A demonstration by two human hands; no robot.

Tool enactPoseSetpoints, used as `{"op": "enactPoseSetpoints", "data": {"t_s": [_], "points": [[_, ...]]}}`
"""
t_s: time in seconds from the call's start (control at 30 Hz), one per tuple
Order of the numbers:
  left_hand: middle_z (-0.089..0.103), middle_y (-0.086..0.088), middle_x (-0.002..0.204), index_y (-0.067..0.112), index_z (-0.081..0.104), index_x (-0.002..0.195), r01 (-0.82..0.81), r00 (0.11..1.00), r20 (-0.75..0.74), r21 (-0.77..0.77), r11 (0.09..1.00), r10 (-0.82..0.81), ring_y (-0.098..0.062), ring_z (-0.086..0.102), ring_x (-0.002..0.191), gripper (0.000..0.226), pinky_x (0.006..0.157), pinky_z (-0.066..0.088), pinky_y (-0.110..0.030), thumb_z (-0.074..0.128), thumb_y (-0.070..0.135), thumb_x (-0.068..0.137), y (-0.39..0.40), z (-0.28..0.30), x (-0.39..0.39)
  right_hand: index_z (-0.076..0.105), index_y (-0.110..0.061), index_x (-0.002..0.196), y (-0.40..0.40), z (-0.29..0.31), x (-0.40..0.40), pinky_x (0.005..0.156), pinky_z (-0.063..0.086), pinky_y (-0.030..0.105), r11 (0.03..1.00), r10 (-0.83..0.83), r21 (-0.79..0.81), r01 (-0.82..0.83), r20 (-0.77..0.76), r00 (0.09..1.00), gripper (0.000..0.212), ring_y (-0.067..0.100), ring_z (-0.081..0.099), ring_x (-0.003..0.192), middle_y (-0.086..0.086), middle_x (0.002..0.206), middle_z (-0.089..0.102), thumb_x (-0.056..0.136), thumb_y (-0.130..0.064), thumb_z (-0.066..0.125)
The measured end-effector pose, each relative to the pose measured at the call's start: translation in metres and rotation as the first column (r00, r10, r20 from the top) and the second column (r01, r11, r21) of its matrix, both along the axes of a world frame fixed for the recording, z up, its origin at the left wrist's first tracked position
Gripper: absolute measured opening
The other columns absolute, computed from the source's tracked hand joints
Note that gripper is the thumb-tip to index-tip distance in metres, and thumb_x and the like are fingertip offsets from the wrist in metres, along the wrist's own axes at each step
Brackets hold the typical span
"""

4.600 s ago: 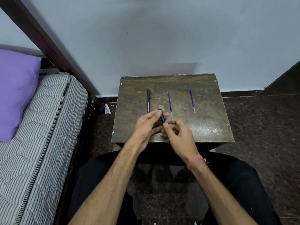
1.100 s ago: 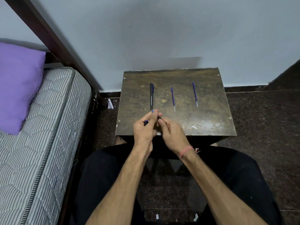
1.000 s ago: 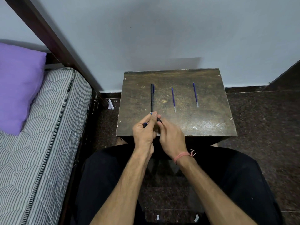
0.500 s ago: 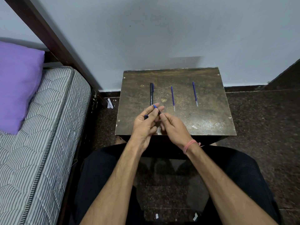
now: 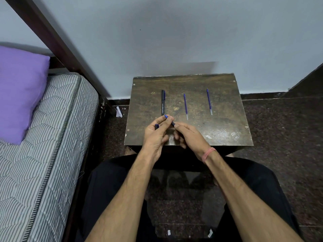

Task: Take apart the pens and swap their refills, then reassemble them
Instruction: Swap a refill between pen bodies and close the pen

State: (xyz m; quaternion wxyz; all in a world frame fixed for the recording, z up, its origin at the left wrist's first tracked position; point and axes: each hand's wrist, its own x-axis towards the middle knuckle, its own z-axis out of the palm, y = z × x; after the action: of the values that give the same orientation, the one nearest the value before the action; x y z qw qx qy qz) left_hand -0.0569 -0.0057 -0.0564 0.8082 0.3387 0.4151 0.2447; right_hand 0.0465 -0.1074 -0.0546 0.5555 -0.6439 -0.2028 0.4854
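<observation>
A small dark wooden table [image 5: 227, 133] stands against the wall. On it lie a black pen barrel [image 5: 163, 102] at the left and two blue refills, one in the middle [image 5: 185, 106] and one on the right [image 5: 209, 101]. Above the table's near edge both hands hold a second dark pen with blue ends [image 5: 169, 120]. My left hand [image 5: 156, 133] grips it between thumb and fingers. My right hand [image 5: 189, 135] pinches its right end. Most of this pen is hidden by the fingers.
A bed with a striped mattress [image 5: 43, 145] and a purple pillow [image 5: 19, 91] lies to the left, with a dark wooden bedpost [image 5: 57, 44]. A grey wall [image 5: 174, 32] stands behind the table. Dark speckled floor [image 5: 283, 137] extends right. My legs in black trousers sit below the table.
The camera has shifted slightly. My hands have kept working the held pen, rising a little toward the black barrel; the blue tip now shows above my left fingers. The items on the table have not moved.
</observation>
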Motion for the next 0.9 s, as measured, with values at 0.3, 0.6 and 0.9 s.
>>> {"op": "enactPoseSetpoints", "data": {"t_s": [0.3,0.6,0.9], "points": [[0.083,-0.005,0.101,0.007,0.071,0.130,0.025,0.999,-0.047,0.122,0.992,-0.019,0.000,0.043,0.042,0.039,0.036,0.029,-0.015,0.065,0.036,0.105,0.006,0.003,-0.007,0.078,-0.013,0.122,-0.005,-0.003,0.008,0.056,0.055,0.020,0.989,-0.009,0.146,0.035,-0.178,0.984,0.025,0.011,0.063,0.065,0.003,0.082,0.065,0.116,-0.011,0.054],[0.078,0.007,0.127,0.019,0.067,0.145,0.336,0.880,-0.473,0.678,0.654,0.038,-0.017,0.061,0.129,0.055,0.113,0.042,-0.020,0.038,-0.007,0.105,-0.010,0.006,-0.009,0.080,-0.014,0.127,-0.009,-0.010,0.010,0.069,0.060,0.028,0.981,-0.061,0.163,0.102,-0.240,0.969,0.025,0.016,0.066,0.071,0.003,0.085,0.066,0.115,-0.017,0.058],[0.071,0.006,0.123,0.020,0.076,0.121,0.225,0.880,-0.430,0.750,0.621,0.200,-0.005,0.080,0.099,0.047,0.083,0.069,-0.028,0.095,-0.001,0.083,-0.023,0.009,-0.003,0.074,-0.003,0.135,-0.013,-0.009,0.008,0.070,0.059,0.027,0.955,-0.167,0.200,0.219,-0.247,0.954,0.027,0.017,0.065,0.074,0.009,0.085,0.067,0.113,-0.009,0.060]]}}
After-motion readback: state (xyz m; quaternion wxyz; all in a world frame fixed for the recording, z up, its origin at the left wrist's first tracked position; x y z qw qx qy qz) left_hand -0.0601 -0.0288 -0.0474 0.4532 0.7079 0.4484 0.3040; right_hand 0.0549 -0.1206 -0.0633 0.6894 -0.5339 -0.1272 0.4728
